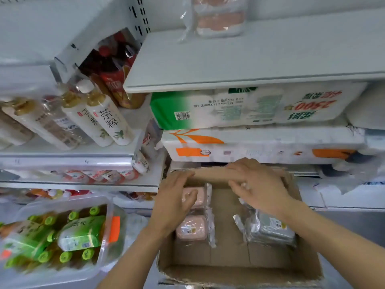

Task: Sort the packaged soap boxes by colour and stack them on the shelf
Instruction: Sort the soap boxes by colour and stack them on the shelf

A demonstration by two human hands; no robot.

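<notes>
An open cardboard box [229,276] sits below me. Inside on the left lie two pink soap boxes in clear wrap, one near [192,227] and one farther [201,196]. Grey soap boxes [270,229] lie on the right side of the box. My left hand [174,202] hovers over the farther pink soap box with fingers spread, touching or just above it. My right hand [256,184] reaches over the box's far side above the grey soap boxes, fingers apart, holding nothing. A stack of pink soap boxes [220,16] stands on the upper white shelf [250,65].
Tissue packs, green [208,109] and orange-printed [250,146], fill the shelf under the white one. White bottles [100,119] lean on the left shelves. A clear bin of green-capped bottles [62,236] stands at lower left beside the cardboard box.
</notes>
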